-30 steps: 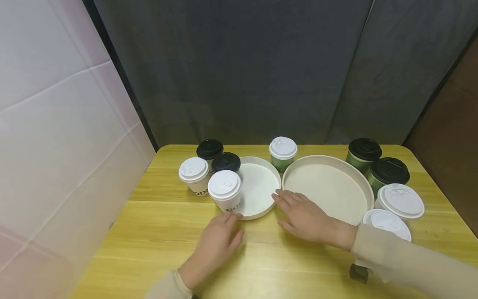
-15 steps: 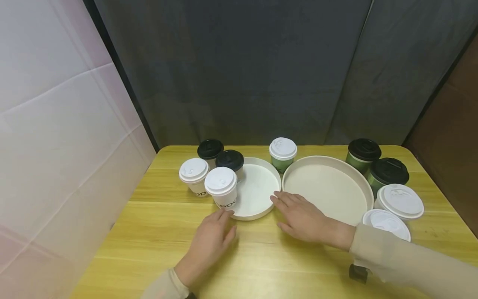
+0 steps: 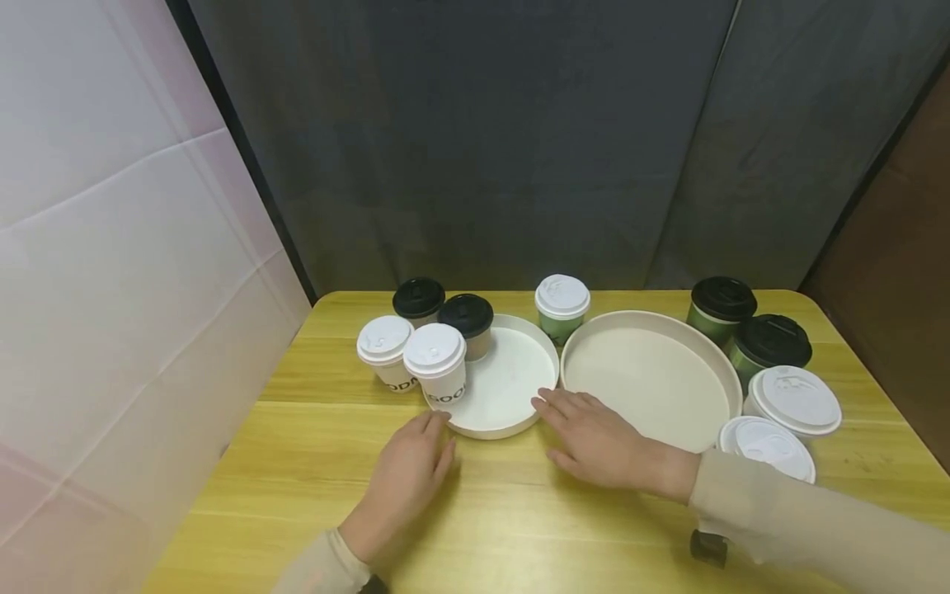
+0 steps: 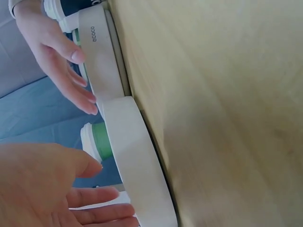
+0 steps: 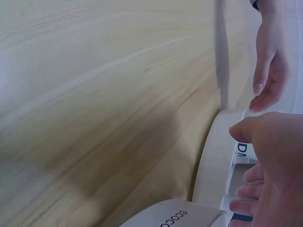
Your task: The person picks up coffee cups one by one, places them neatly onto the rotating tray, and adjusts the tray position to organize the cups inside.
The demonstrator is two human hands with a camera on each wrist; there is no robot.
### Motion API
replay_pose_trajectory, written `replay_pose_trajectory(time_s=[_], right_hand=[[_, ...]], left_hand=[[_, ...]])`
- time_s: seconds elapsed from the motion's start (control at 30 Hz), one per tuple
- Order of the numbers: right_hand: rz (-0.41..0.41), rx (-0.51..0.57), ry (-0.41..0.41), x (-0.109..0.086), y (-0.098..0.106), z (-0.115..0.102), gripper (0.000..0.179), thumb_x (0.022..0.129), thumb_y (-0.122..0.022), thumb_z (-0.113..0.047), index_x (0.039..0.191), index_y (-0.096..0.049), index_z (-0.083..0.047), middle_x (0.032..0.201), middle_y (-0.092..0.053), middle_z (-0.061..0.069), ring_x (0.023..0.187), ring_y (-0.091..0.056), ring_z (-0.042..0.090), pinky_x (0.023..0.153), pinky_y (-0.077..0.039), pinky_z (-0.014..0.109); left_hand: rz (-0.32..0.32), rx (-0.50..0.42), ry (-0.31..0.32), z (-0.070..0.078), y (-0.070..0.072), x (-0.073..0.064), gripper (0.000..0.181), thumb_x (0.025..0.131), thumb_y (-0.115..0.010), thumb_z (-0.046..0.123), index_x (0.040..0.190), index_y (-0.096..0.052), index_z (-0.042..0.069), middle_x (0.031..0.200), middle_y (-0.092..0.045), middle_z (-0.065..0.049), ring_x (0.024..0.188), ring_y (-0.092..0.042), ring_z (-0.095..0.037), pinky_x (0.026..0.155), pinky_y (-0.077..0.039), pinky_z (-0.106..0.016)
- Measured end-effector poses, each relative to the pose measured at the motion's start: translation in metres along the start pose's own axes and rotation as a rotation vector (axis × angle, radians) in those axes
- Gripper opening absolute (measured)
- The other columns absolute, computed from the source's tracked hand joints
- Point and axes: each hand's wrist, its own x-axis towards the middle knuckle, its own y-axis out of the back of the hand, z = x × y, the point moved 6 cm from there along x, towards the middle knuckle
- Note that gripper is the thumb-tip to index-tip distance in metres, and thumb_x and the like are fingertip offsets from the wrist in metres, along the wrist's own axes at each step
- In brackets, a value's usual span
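Empty left grip [image 3: 406, 469] and right grip [image 3: 596, 440] seemingly adjust the white tray [image 3: 512, 377] from eight and four o'clock, needing light nudges next.

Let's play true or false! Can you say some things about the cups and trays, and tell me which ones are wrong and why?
1. The small tray is left of the big tray. True.
2. Every cup has a black lid. False: the green cup behind the gap between the trays has a white lid.
3. A black-lidded cup stands in the small tray. True.
4. The big tray is full of cups. False: no cup shows in the big tray.
5. The right grip is close to the small tray's rim. True.
6. The left grip is wrapped round a cup. False: the left grip holds no cup; its fingers are by the small tray's near edge.
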Motion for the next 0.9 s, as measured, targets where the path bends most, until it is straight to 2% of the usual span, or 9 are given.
replay_pose_trajectory(time_s=[0.37,0.9], right_hand=[[-0.009,0.008,0.046,0.001,-0.007,-0.010,0.067,0.096,-0.060,-0.034,0.150,-0.038,-0.001,0.156,-0.040,0.018,0.144,-0.040,0.036,0.118,-0.036,0.053],[-0.004,-0.005,0.092,-0.002,-0.012,-0.017,0.068,0.096,-0.059,-0.036,0.150,-0.038,-0.002,0.156,-0.040,0.019,0.144,-0.040,0.036,0.118,-0.034,0.057]], left_hand=[[-0.001,-0.007,0.010,-0.009,0.002,-0.001,0.040,0.094,-0.063,0.016,0.128,-0.060,-0.005,0.130,-0.063,-0.024,0.119,-0.063,-0.038,0.099,-0.054,-0.050],[-0.009,-0.015,0.020,-0.022,-0.005,0.002,0.042,0.095,-0.062,0.014,0.132,-0.057,-0.004,0.138,-0.058,-0.024,0.126,-0.059,-0.039,0.104,-0.051,-0.051]])
